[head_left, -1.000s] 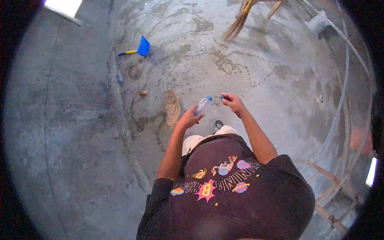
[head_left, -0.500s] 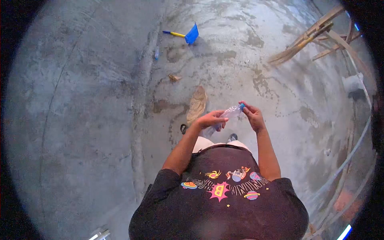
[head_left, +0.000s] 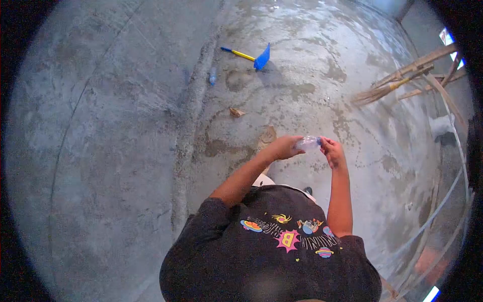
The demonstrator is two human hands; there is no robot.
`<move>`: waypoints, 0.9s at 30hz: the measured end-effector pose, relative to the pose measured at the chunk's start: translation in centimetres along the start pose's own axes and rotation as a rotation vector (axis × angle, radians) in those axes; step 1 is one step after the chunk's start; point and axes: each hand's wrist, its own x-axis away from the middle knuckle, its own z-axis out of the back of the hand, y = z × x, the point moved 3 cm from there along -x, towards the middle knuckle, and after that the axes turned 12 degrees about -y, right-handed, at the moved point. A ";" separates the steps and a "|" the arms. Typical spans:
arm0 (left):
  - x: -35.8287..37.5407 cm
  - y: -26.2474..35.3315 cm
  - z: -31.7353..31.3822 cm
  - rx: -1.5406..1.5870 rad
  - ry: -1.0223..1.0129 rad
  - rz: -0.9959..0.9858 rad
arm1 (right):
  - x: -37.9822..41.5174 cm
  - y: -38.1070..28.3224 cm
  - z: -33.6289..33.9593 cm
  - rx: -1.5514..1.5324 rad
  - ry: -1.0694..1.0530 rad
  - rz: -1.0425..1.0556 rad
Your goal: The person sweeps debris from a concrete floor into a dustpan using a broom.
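A clear plastic bottle [head_left: 307, 143] lies nearly level between my hands, in front of my dark printed shirt. My left hand [head_left: 287, 147] wraps around its body and hides part of it. The fingers of my right hand [head_left: 332, 152] are closed on the blue cap [head_left: 319, 141] at the bottle's right end. Beneath my left hand, a tan flat piece [head_left: 267, 135] shows partly on the concrete floor.
A blue dustpan [head_left: 262, 59] with a yellow handle lies ahead on the floor. Left of it is a small plastic bottle [head_left: 213, 76]; nearer lies a crumpled brown scrap [head_left: 236, 112]. At right are a straw broom [head_left: 375, 94], wooden poles [head_left: 415, 65] and a pale hose [head_left: 438, 207].
Both hands have moved right with the bottle, and it has gone from slanted to nearly level. My left hand now covers more of the tan piece. The whole view has shifted.
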 end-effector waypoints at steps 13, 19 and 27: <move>-1.6 -0.4 5.4 -0.292 -0.452 -0.232 | 4.2 2.5 -4.2 -0.235 0.102 -0.061; -3.7 -6.4 6.6 0.054 -0.112 -0.173 | 10.7 7.0 8.1 -0.738 0.650 0.003; 14.9 -41.0 0.8 -0.629 -0.462 0.634 | 47.4 9.1 28.7 -1.109 0.668 1.744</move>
